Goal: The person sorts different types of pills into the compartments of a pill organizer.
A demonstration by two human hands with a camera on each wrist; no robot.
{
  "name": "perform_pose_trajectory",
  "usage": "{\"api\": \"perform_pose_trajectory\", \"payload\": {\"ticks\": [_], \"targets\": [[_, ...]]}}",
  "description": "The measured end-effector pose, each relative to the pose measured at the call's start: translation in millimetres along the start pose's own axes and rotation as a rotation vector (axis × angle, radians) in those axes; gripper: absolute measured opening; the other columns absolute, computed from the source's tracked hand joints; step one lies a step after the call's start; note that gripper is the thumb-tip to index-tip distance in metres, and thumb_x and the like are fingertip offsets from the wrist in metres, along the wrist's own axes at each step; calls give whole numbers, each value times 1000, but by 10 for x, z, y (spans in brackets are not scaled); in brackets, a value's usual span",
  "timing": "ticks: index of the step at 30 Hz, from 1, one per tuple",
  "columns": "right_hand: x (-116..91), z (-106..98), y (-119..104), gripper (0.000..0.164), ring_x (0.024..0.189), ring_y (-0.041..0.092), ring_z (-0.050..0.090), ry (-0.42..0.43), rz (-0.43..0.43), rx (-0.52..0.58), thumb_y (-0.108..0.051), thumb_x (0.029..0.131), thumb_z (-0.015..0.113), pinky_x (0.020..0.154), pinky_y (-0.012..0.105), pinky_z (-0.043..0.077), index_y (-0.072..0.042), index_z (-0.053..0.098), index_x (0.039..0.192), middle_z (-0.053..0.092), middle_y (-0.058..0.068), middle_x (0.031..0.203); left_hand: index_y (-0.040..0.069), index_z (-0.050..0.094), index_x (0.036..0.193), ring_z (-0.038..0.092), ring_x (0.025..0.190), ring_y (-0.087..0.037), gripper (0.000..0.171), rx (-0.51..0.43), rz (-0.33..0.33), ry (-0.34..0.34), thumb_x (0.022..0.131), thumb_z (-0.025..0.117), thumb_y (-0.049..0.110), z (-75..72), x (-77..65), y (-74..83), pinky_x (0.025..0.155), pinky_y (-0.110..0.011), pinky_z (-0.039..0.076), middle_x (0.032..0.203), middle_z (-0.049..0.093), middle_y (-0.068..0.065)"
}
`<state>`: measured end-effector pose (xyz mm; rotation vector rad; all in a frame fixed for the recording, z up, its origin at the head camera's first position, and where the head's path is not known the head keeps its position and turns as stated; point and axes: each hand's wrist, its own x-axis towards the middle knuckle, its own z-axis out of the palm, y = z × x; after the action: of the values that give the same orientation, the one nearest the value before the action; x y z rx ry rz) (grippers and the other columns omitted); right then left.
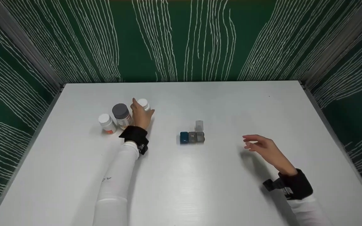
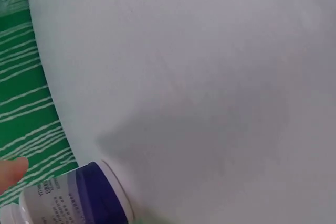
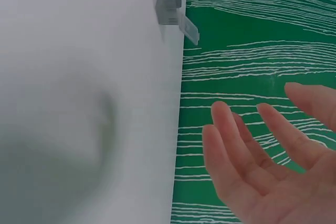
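Observation:
In the head view my left hand (image 1: 141, 116) is at a white-capped pill bottle (image 1: 143, 103), thumb and fingers spread on either side of it. The left wrist view shows that bottle (image 2: 58, 200) with its white and dark blue label, and one fingertip (image 2: 13, 172) apart from it. Right of centre, my right hand (image 1: 264, 149) hovers over the table, fingers loosely bent and nothing held. Between the hands lies a small pill box (image 1: 192, 137) with one blue and two greyish compartments; a clear lid (image 1: 199, 125) stands raised at its right end.
Left of the left hand stand a grey-capped jar (image 1: 121, 112) and a white bottle with an orange mark (image 1: 107, 124). The white table (image 1: 181, 182) is bordered by green, white-streaked walls (image 1: 184, 40) at the back and both sides.

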<state>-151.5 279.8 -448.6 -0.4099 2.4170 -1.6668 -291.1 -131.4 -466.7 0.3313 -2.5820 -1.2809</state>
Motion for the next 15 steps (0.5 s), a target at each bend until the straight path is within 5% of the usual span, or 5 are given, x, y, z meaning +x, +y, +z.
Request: {"api": "perform_pose_trajectory", "payload": {"ticks": [7,15], "targets": [[-102,30,96,35,91,19,59,18,-9,15,-11,90,51,79,22,46,4,48,121,49,26,115,-13,36,116,46,108,-34,57,-74,-84,37,74,69,10,-61,13,-111,94,-36,34,113,48,-27],[-85,47,92,35,92,19,59,18,-9,30,-12,90,51,79,23,46,4,48,121,47,29,117,-10,37,120,47,111,-31,61,-55,44,-130,75,69,17,-113,-90,75,94,-36,36,118,48,-25]]}}
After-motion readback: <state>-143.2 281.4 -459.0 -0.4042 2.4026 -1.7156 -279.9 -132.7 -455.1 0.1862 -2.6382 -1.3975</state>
